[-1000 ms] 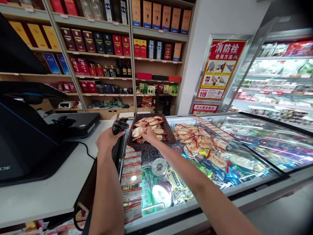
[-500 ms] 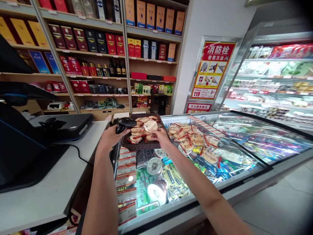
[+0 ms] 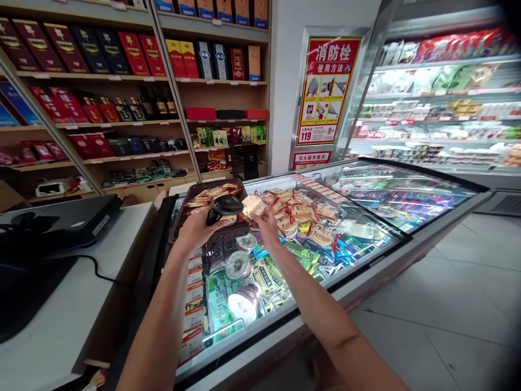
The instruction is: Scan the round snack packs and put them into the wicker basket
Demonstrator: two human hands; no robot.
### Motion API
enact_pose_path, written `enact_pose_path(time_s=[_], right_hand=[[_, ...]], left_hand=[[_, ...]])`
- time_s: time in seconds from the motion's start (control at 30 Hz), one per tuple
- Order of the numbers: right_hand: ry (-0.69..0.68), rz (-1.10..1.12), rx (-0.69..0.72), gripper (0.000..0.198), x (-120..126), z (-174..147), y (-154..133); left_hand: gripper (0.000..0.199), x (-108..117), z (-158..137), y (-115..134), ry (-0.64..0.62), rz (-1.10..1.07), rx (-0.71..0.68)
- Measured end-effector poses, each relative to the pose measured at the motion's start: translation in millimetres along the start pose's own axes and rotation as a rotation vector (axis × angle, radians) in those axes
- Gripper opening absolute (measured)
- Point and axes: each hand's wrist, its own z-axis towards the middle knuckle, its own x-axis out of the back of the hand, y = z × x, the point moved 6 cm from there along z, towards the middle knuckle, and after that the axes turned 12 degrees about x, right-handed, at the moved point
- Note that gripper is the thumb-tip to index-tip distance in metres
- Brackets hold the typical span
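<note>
My left hand [image 3: 198,230] is closed around a black handheld barcode scanner [image 3: 227,205], whose head points to the right. Pinched in my right hand [image 3: 267,227] is a packaged round biscuit [image 3: 253,206] in clear wrapping, held up just in front of the scanner head. Below and behind both hands sits a dark brown woven basket [image 3: 176,224] with more wrapped biscuits in it. Right of my right hand, a spread pile of similar red-edged biscuit packs [image 3: 301,210] lies on the glass top of the freezer [image 3: 325,296].
Ice cream tubs [image 3: 238,264] and packs show through the freezer glass. To the left stands a white counter [image 3: 44,304] with a black device [image 3: 81,220] and a cable. Shelves of boxed bottles [image 3: 154,54] line the back wall; a refrigerated display [image 3: 439,108] stands at the right.
My right hand has lifted the biscuit pack out from over the basket and moved it right. The scanner has come forward beside the pack. The view has turned right and down.
</note>
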Motion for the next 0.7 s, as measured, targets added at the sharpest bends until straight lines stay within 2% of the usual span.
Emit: enact_pose_path(time_s=[0.1, 0.27, 0.5, 0.6, 0.7], right_hand=[[0.043, 0.024, -0.012, 0.039, 4.4, 4.2, -1.2], [0.217, 0.040, 0.017, 0.032, 20.0, 12.7, -5.9], [0.436, 0.022, 0.078, 0.024, 66.0, 39.3, -14.3], [0.407, -0.013, 0.075, 0.018, 77.4, 48.3, -13.1], [0.300, -0.058, 0.047, 0.019, 69.5, 45.2, -4.2]], left_hand=[[0.059, -3.3, 1.0, 1.8, -0.010, 0.020, -0.001], [0.061, -7.6, 4.0, 3.4, -0.030, 0.026, -0.012], [0.068, 1.6, 2.3, 1.0, -0.035, 0.000, -0.009], [0.068, 11.7, 0.9, -8.8, -0.022, -0.004, 0.050], [0.069, 24.8, 0.8, -28.3, -0.003, 0.029, 0.143]])
